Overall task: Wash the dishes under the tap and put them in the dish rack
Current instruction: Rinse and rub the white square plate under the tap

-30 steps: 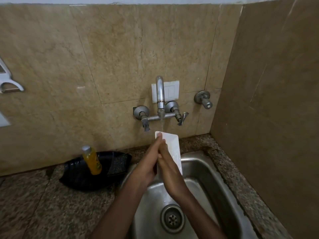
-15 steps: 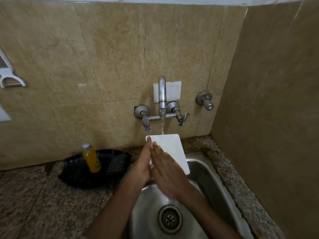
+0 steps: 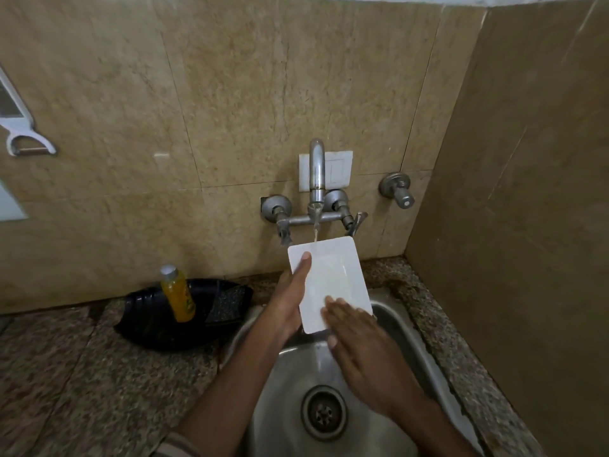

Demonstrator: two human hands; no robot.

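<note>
- While water runs from the tap (image 3: 316, 179), the white plate (image 3: 333, 275) is gripped along its left edge by the left hand (image 3: 290, 301).
- The right hand (image 3: 362, 347) is laid flat, fingers straight, on its lower face, over the sink (image 3: 280, 390).
- Rinsing's underway, looks like; a rack (not spotted) is needed next.

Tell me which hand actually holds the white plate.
The left hand, gripping the white plate by its left edge; the right hand only lies flat on it.
</note>
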